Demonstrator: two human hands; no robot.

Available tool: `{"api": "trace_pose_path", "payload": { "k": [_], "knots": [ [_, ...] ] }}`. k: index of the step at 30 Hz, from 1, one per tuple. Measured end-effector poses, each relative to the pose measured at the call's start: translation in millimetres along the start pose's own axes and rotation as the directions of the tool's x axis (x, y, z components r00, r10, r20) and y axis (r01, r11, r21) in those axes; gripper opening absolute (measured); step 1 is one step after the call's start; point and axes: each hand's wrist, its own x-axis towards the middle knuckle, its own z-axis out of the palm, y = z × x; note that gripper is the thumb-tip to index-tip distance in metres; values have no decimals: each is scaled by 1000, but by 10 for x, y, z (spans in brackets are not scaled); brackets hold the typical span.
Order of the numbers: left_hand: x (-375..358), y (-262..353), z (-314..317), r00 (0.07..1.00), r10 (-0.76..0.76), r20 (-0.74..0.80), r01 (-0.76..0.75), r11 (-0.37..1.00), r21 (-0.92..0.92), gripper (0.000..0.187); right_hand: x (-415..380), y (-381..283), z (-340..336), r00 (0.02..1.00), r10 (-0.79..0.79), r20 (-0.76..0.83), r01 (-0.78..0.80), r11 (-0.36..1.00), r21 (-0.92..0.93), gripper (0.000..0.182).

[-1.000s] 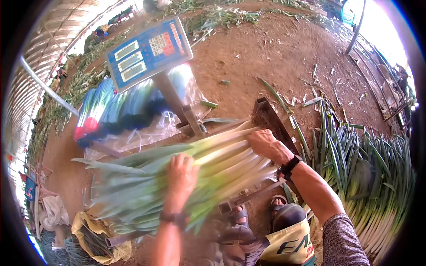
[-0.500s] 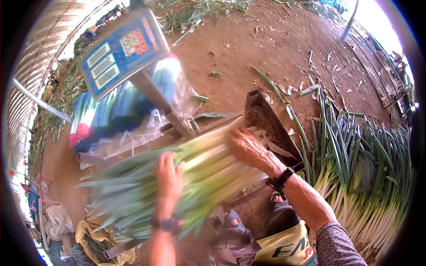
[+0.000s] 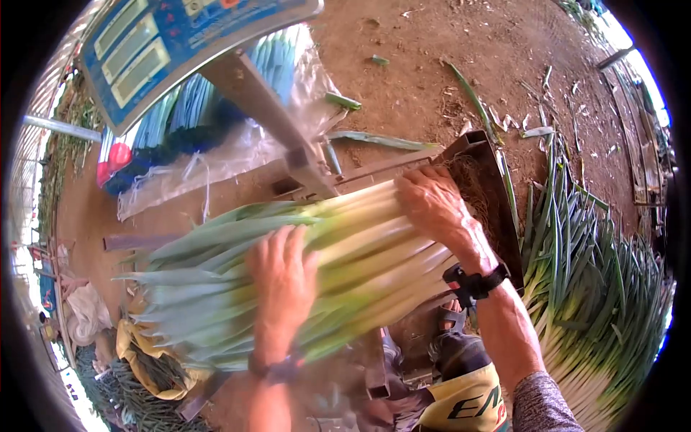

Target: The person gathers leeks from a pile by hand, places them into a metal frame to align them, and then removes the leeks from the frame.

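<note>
A broad layer of leeks (image 3: pixel 360 252) lies side by side across a metal frame, green leaves at the left and pale stalks at the right. My left hand (image 3: pixel 283 277) rests on top where the green begins, its fingers spread a little. My right hand (image 3: pixel 435 201) lies over the pale ends near the metal end plate (image 3: pixel 497 194), fingers bent over the stalks; their tips are partly hidden. The scale's blue display (image 3: pixel 180 50) stands on a metal post (image 3: pixel 259 108) beyond the leeks.
More leeks (image 3: pixel 597 281) are piled on the ground at the right. Bundled leeks (image 3: pixel 187 108) lie on clear plastic (image 3: pixel 237 162) behind the post. A yellow sack (image 3: pixel 133 360) sits at the lower left. Loose leaves (image 3: pixel 471 93) litter the soil.
The view has shifted, and the scale display now appears larger and nearer the top left. Both hands remain on the leeks, the right one farther right in view by the root ends.
</note>
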Motion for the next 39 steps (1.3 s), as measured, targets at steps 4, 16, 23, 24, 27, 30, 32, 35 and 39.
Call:
{"api": "trace_pose_path", "payload": {
  "k": [4, 16, 23, 24, 27, 30, 32, 35, 39],
  "knots": [
    [3, 5, -12, 999, -37, 5, 37, 999, -27, 45, -102, 33, -150, 999, -42, 18, 41, 996, 77, 25],
    [-342, -419, -374, 960, -266, 87, 240, 942, 233, 52, -429, -6, 99, 993, 105, 55, -112, 984, 136, 49],
    [-489, -629, -217, 954, -283, 103, 277, 958, 72, 55, -384, -15, 73, 985, 107, 134, -120, 989, 90, 49],
    [-460, -613, -248, 953, -281, 114, 274, 959, 73, 55, -355, -22, 26, 982, 115, 149, -129, 988, 89, 49],
    [-397, -563, -398, 948, -288, 137, 279, 957, 77, 56, -240, -50, -115, 964, 127, 235, -146, 987, 67, 49],
    [-348, -581, -515, 943, -284, 172, 284, 958, 27, 57, -111, -123, -344, 883, 230, 408, -273, 961, 49, 49],
    [-328, -565, -576, 939, -288, 186, 284, 958, 49, 55, -230, -159, -329, 960, 152, 234, -163, 986, 30, 45],
    [-310, -522, -714, 935, -293, 199, 284, 956, 76, 54, -273, -433, -631, 965, 125, 233, -154, 982, 111, 41],
    [-548, -468, -712, 919, -369, 137, 378, 924, -49, 65, -391, -565, -879, 929, 132, 346, -179, 978, 108, 45]
  ]
}}
